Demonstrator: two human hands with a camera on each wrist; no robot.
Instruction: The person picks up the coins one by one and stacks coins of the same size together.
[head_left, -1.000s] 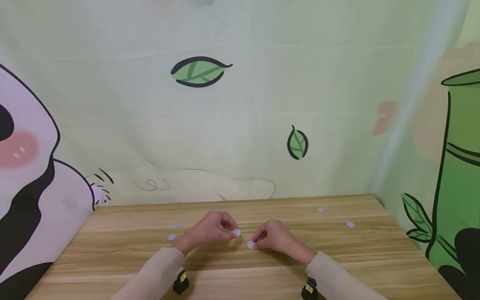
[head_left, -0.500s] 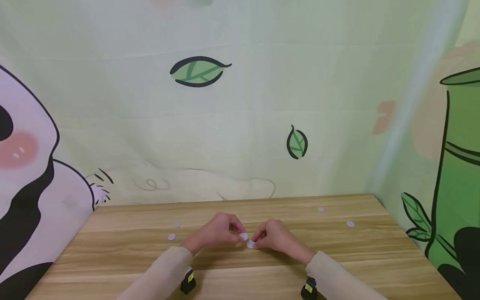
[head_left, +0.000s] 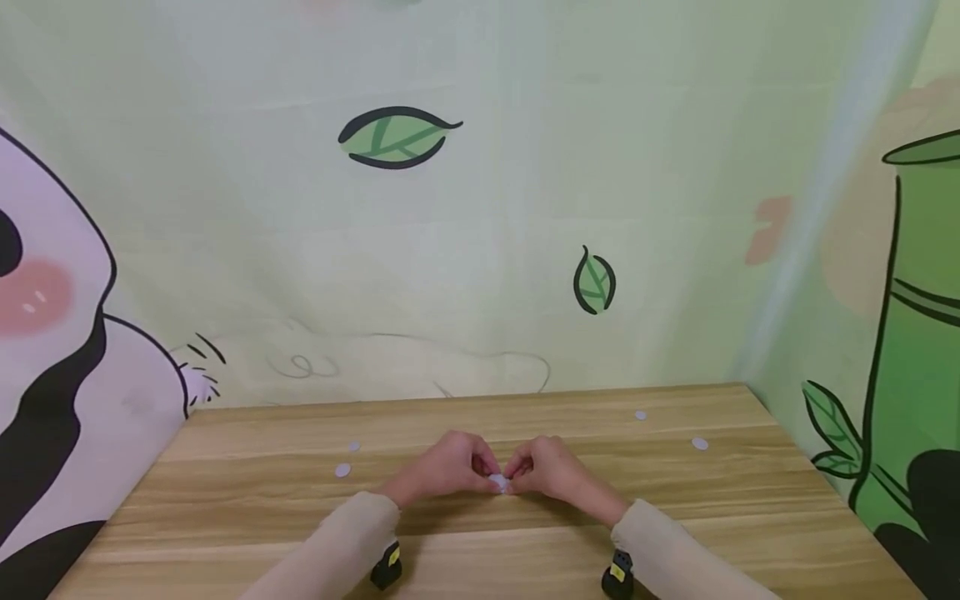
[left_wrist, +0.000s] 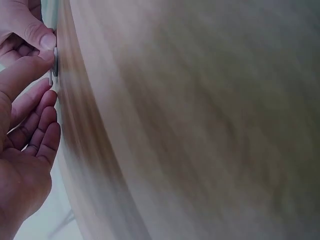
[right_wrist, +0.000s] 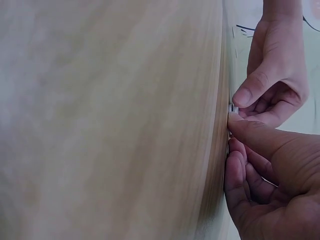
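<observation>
Near the middle of the wooden table, my left hand (head_left: 453,464) and right hand (head_left: 552,468) meet, fingertips almost touching. Each pinches a small flat white disc between thumb and fingers. In the head view the two white discs (head_left: 498,482) overlap, so I cannot tell one's edge from the other's. In the left wrist view a disc shows edge-on as a thin sliver (left_wrist: 55,62) by the left thumb and fingers. Seen from the right wrist, only a bit of the discs (right_wrist: 233,108) peeks out between the two thumbs; the fingers hide the remainder.
Two more white discs (head_left: 342,470) lie on the table (head_left: 480,558) left of the hands, and another pair (head_left: 700,443) lies toward its far right. Behind the table's back edge hangs a printed cloth (head_left: 480,250) with leaves and a panda.
My left hand has moved right and slightly toward me, bringing its disc from apart to overlapping the other disc. The right hand has stayed almost still, holding its disc.
</observation>
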